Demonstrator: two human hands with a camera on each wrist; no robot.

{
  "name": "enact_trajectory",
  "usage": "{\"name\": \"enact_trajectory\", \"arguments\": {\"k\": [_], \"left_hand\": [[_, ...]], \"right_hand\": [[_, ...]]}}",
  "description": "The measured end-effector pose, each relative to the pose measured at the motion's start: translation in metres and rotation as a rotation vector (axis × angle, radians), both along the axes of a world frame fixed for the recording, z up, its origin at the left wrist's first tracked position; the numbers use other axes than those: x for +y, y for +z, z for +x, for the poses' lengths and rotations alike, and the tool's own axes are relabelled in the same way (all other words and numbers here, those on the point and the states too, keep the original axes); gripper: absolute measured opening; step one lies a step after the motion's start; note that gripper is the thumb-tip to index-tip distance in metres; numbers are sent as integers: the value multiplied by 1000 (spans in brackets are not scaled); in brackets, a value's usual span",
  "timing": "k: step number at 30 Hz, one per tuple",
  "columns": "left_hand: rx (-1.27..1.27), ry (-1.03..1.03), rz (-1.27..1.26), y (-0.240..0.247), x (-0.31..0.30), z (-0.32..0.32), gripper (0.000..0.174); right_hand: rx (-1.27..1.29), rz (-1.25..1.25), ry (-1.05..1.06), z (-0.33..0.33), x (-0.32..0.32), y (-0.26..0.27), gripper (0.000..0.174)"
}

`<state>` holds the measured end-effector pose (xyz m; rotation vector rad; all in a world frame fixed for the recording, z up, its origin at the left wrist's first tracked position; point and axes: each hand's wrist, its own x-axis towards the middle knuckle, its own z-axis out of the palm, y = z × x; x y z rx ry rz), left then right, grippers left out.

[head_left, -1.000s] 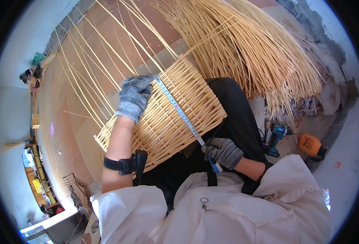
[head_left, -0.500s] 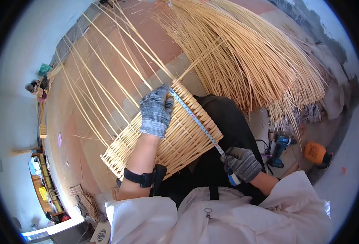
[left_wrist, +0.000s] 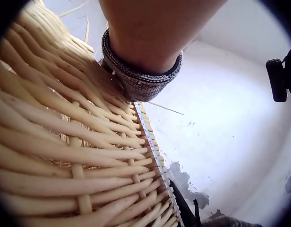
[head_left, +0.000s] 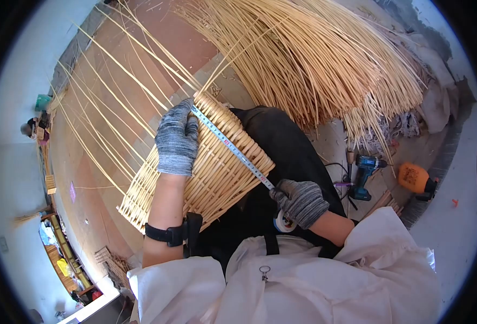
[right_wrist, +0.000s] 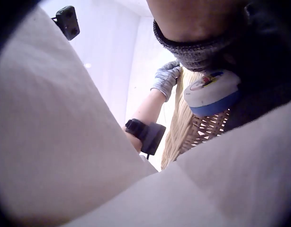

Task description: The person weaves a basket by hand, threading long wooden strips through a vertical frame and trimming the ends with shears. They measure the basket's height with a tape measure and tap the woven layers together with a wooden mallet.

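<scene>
A woven wicker basket [head_left: 217,173] lies tilted over the person's lap, with long uncut stakes fanning out from its far edge. The left hand [head_left: 176,140], in a grey knitted glove, grips that edge at the end of a tape measure blade [head_left: 230,146]. The blade runs straight along the weave to the near right corner. Just beyond that corner the gloved right hand [head_left: 303,204] holds the tape measure's white and blue case [right_wrist: 211,97]. Its fingers curl round the case. In the left wrist view the blade follows the basket's edge, and the left fingers are hidden behind the glove cuff [left_wrist: 140,82].
A large bundle of wicker rods [head_left: 314,65] lies at the far right. Below it on the floor are a cordless drill [head_left: 363,177] and an orange and black object [head_left: 414,178]. Shelves with assorted items [head_left: 63,259] stand at the far left.
The head view swings, so basket and hands shift right, then back left. Both hands keep their holds with the blade stretched between them. More of the case's white face shows now.
</scene>
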<state>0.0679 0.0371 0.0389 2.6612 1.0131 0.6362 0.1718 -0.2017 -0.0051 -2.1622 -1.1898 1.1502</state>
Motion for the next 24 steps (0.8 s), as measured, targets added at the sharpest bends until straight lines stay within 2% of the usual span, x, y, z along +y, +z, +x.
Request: {"name": "enact_trajectory", "arguments": {"k": [10, 13, 14, 16, 19, 22, 23, 24], "left_hand": [[35, 46, -81, 0, 1, 1, 32], [35, 64, -105, 0, 3, 2, 35], [-60, 135, -134, -5, 2, 4, 37], [-78, 221, -275, -2, -2, 10, 37], [-74, 122, -240, -15, 5, 13, 40], [-178, 126, -392, -23, 14, 13, 43], [-186, 136, -384, -24, 13, 14, 44], [-206, 132, -374, -24, 13, 14, 43]], "right_hand": [[-1, 32, 9, 1, 0, 2, 30], [132, 210, 9, 5, -7, -1, 23], [319, 286, -58, 10, -9, -1, 21], [702, 410, -187, 26, -22, 5, 17], [1076, 214, -496, 55, -34, 13, 16], [991, 10, -510, 69, -28, 18, 18], [864, 39, -376, 71, -25, 11, 18], [871, 45, -342, 73, -20, 12, 18]]}}
